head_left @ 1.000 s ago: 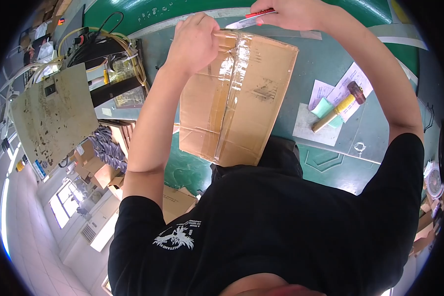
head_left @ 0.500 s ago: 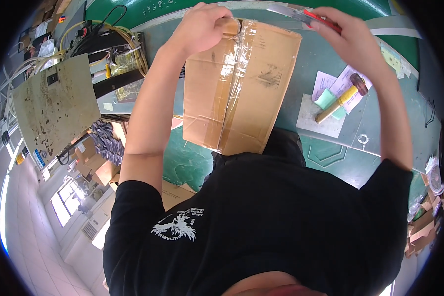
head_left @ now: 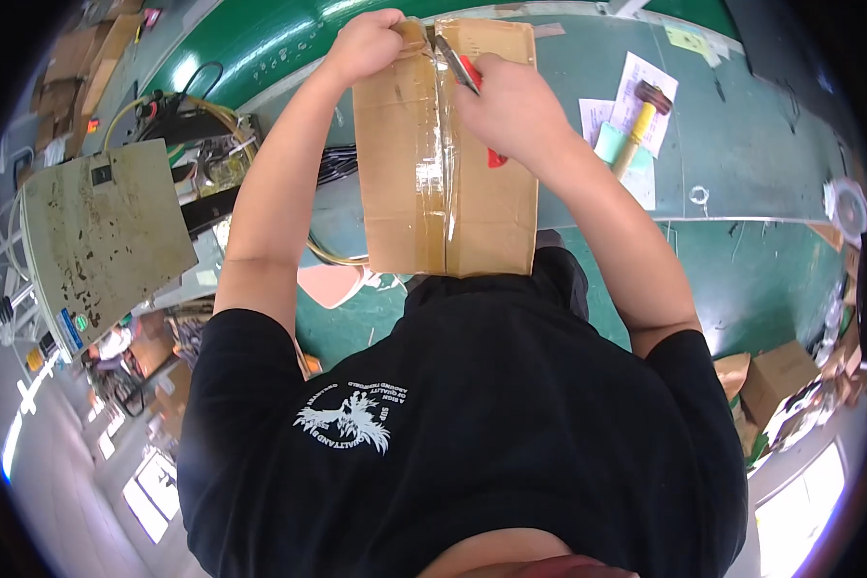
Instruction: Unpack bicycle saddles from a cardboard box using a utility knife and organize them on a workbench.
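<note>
A brown cardboard box (head_left: 392,173) stands before me, its top seam covered by shiny clear tape (head_left: 435,164). My left hand (head_left: 366,46) is closed on a small raised flap at the box's far left edge. In my right hand (head_left: 513,106) I grip a red utility knife (head_left: 470,73), its blade extended toward the far end of the taped seam. Whether the blade's tip is through the tape I cannot tell.
Right of the box, a hammer (head_left: 636,140) with a yellow handle lies on papers (head_left: 658,77) on the green-grey table (head_left: 732,164). A worn beige machine cover (head_left: 106,231) and cables (head_left: 337,164) are at the left. More cardboard boxes (head_left: 780,376) lie at the lower right.
My right hand has brought the knife leftward from beyond the box's right side to the seam at its far end. My left hand keeps its hold on the flap.
</note>
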{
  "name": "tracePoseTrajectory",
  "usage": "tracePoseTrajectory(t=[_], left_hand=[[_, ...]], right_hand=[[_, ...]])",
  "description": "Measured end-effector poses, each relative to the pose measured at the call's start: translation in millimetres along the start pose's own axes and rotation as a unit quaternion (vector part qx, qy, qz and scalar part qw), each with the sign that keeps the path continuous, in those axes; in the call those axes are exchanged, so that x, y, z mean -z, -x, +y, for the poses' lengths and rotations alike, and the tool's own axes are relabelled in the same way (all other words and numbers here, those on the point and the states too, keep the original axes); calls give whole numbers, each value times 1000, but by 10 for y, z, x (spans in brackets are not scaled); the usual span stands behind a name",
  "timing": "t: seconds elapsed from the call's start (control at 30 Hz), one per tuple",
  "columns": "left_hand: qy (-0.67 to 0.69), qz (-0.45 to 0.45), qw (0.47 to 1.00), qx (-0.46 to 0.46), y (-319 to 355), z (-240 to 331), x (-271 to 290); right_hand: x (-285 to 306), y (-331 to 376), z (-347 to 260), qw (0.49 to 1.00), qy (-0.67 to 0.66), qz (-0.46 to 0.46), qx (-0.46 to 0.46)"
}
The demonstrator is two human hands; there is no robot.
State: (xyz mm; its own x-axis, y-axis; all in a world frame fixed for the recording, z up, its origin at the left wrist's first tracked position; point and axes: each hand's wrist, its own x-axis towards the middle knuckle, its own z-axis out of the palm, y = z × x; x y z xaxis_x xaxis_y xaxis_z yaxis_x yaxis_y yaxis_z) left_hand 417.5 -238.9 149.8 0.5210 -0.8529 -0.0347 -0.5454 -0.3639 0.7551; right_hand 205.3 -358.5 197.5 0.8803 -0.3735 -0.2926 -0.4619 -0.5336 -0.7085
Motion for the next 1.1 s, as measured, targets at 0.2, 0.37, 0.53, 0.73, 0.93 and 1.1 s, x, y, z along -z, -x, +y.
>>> tracePoseTrajectory(t=[0.2, 0.37, 0.53, 0.73, 0.93, 1.1], left_hand=[[-113, -2, 994, 4, -36, -333, 49], [132, -13, 980, 147, 54, -246, 124], [248, 2, 967, 52, 81, -453, 236], [305, -16, 950, 66, 92, -421, 257], [-206, 302, 864, -346, 521, 390, -14], [-255, -275, 776, -508, 1564, 964, -586]], right_hand=[[-354, 403, -195, 998, 56, 28, 2], [-776, 1114, -169, 990, 91, -96, -45], [-936, 2004, -316, 997, 38, -10, -70], [-1106, 2561, -303, 991, 18, 6, -130], [-1209, 2669, -144, 987, -45, 13, -153], [-1121, 2778, 22, 979, -125, -5, -161]])
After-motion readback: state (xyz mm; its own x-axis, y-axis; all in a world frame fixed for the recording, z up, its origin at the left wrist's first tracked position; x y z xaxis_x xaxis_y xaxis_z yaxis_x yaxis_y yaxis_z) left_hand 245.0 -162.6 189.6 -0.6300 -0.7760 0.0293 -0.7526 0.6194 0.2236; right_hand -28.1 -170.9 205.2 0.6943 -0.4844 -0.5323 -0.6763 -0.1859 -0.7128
